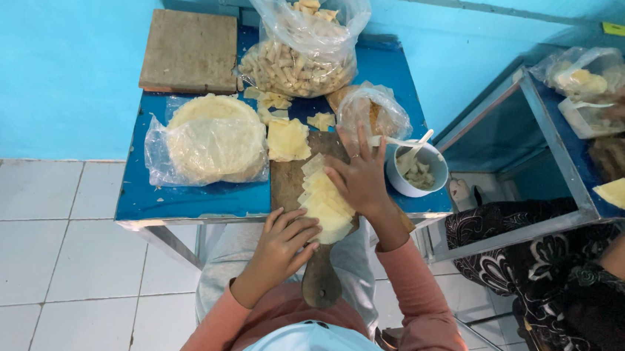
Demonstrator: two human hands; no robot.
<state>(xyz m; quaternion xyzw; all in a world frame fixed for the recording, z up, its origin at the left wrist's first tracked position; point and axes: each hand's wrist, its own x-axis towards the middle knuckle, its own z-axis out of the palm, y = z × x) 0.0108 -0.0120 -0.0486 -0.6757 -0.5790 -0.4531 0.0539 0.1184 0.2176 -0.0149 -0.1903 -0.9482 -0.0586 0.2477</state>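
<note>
My left hand and right hand press flat, fingers spread, on the wrapper row. The board overhangs the table edge; open floor lies left.

Bare blue table lies open at the near-left edge; bags and a bowl crowd the far side.

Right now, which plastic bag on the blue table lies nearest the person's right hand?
The small clear bag just beyond the right hand, beside the white bowl. The big bag of rolled pieces sits farther back.
</note>
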